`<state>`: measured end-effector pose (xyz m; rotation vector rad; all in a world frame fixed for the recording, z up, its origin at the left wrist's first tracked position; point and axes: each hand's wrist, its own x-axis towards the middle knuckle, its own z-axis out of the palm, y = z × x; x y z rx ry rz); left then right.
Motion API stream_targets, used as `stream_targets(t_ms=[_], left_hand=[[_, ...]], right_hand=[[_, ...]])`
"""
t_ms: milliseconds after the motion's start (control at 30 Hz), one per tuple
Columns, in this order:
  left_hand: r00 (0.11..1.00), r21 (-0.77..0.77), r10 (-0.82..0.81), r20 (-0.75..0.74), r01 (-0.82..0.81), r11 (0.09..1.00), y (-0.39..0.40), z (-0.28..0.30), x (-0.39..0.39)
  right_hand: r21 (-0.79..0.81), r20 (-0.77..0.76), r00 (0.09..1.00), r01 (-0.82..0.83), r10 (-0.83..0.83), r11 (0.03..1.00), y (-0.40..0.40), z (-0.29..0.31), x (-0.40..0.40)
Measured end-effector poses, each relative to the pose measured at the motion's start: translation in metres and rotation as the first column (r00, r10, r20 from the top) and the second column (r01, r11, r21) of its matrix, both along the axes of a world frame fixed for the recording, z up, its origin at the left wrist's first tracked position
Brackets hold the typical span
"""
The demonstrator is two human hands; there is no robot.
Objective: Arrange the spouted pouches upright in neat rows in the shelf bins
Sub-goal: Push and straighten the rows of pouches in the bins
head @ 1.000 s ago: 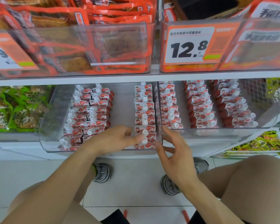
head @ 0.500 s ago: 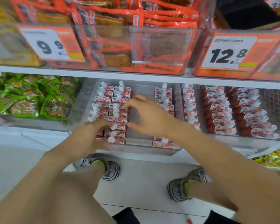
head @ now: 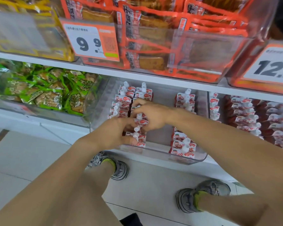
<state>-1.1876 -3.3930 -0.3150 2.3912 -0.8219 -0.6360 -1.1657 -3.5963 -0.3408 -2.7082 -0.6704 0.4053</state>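
Red-and-white spouted pouches (head: pixel 142 92) with white caps stand in rows inside a clear shelf bin (head: pixel 178 158) on the lower shelf. Two rows fill its left side and a third row (head: pixel 184 145) stands at its right side. My left hand (head: pixel 116 132) and my right hand (head: pixel 151 115) meet over the second row from the left, fingers curled round the pouches there; one pouch (head: pixel 141 121) shows between them. The hands hide the pouches underneath. A neighbouring bin on the right holds more rows of pouches (head: pixel 245 118).
A bin of green snack packs (head: pixel 44 93) sits to the left. On the upper shelf stand bins of orange packs (head: pixel 153 35) with price tags 9.9 (head: pixel 90 41) and 12 (head: pixel 271 66). Below are a white tiled floor and my two shoes (head: pixel 119 168).
My view has swung left and closer. My right hand came down onto the second pouch row beside my left hand; a second ago the hands were at the front of the right-hand row.
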Motion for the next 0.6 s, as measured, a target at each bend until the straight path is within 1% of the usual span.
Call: stream_targets(t_ms=[267,333,367,400,467,500,533,567,600], left_hand=[[0.997,0.000,-0.021,0.080,0.021,1.000,-0.017,-0.009,-0.013],[0.996,-0.011,-0.027,0.088,0.028,1.000,-0.016,-0.008,-0.015],[0.995,-0.024,-0.027,0.092,0.029,0.999,-0.014,-0.008,-0.016],[0.995,-0.035,-0.025,0.097,0.029,0.999,-0.011,-0.007,-0.018],[0.994,-0.050,-0.010,0.113,0.015,0.999,-0.006,-0.006,-0.021],[0.994,-0.065,0.012,0.111,-0.005,0.998,-0.005,-0.006,-0.023],[0.994,-0.083,0.043,0.096,-0.036,0.996,-0.006,-0.006,-0.024],[0.995,-0.096,0.073,0.068,-0.066,0.993,-0.007,-0.007,-0.024],[0.995,-0.104,0.089,0.034,-0.085,0.991,-0.009,-0.007,-0.023]], right_hand=[[0.020,-0.071,0.997,0.020,-0.018,1.000,-0.015,0.007,-0.017],[-0.002,-0.132,0.991,0.009,-0.009,1.000,-0.022,0.021,-0.015],[0.015,-0.165,0.986,0.032,-0.029,0.999,-0.026,0.030,-0.012],[0.063,-0.189,0.978,0.097,-0.084,0.993,-0.032,0.035,-0.003],[0.181,-0.198,0.950,0.278,-0.242,0.943,-0.041,0.039,0.016],[0.171,-0.169,0.932,0.347,-0.320,0.922,-0.043,0.035,0.027],[0.115,-0.119,0.916,0.396,-0.383,0.911,-0.043,0.031,0.035],[0.064,-0.091,0.902,0.428,-0.421,0.902,-0.042,0.026,0.041],[0.053,-0.077,0.902,0.428,-0.424,0.902,-0.040,0.022,0.045]])
